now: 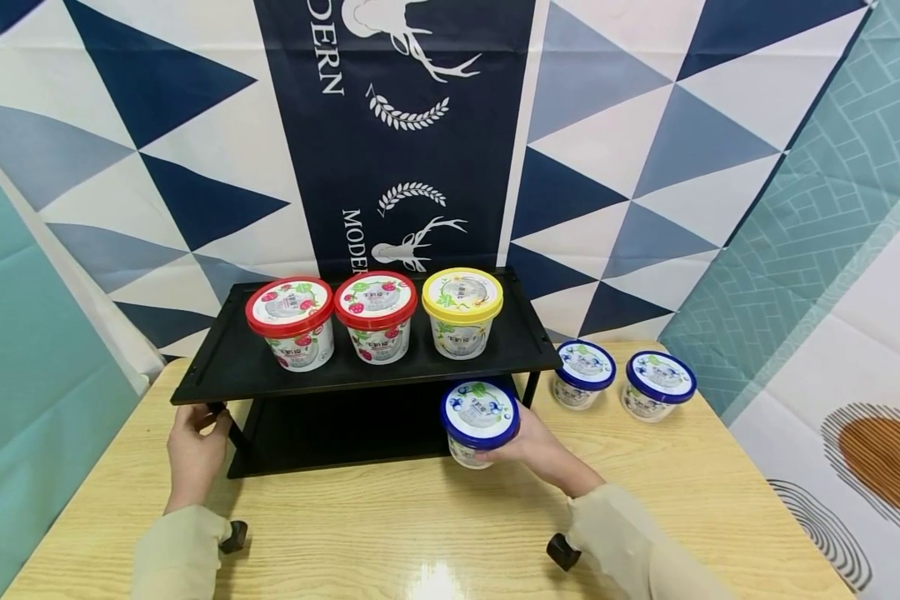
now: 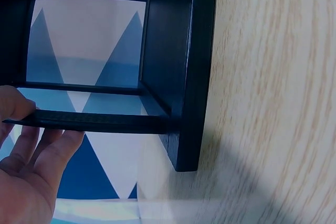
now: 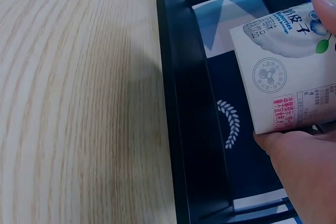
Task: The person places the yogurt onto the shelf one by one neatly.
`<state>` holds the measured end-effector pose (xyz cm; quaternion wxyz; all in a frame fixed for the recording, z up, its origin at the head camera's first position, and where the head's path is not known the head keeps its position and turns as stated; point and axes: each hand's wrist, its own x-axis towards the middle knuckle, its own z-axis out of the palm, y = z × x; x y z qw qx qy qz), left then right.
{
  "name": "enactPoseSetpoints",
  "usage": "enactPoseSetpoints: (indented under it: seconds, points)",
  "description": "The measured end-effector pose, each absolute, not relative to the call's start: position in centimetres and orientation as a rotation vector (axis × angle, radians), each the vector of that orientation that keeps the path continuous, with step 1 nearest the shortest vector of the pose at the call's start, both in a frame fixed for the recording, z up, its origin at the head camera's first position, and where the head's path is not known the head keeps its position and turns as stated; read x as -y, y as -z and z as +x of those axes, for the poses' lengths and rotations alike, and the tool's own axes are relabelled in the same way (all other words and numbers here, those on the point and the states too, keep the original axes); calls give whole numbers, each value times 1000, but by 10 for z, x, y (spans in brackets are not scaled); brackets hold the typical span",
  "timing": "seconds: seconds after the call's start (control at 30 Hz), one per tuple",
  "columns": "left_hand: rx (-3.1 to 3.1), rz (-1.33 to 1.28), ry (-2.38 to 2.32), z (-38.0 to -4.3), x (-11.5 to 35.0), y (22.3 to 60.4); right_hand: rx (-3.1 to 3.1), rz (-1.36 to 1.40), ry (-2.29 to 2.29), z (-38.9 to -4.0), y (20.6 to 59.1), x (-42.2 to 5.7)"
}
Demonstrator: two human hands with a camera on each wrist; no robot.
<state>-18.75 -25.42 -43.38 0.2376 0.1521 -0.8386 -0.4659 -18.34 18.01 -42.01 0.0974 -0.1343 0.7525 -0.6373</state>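
A: Right hand (image 1: 531,446)?
B: Fingers curled round a blue-lidded tub (image 1: 480,414) at the front edge of the lower shelf (image 1: 330,429), near its right corner; contact unclear.
A: Left hand (image 1: 195,454)?
B: Grips front left post (image 2: 105,122) of the black rack (image 1: 375,382).
A: Others?
B: Two more blue tubs (image 1: 583,367) near the back right corner of the desk (image 1: 390,533); two red-lidded tubs (image 1: 288,317), one yellow-lidded tub (image 1: 461,312) on top shelf (image 1: 221,358).

In the head view, the blue-lidded tub (image 1: 480,423) hides fingers of the right hand (image 1: 523,443), and the upper board (image 1: 221,367) covers the back of the lower board (image 1: 345,427). Fine print on the red-lidded tubs (image 1: 302,352) is unreadably small. The left wrist view crops the left hand (image 2: 32,169).
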Motion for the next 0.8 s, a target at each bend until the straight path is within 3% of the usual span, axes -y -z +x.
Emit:
enactPoseSetpoints:
  seconds: [0.8]
  points:
    - [2283, 396, 1290, -190, 257, 436, -2136, -461, 1819, -196, 418, -141]
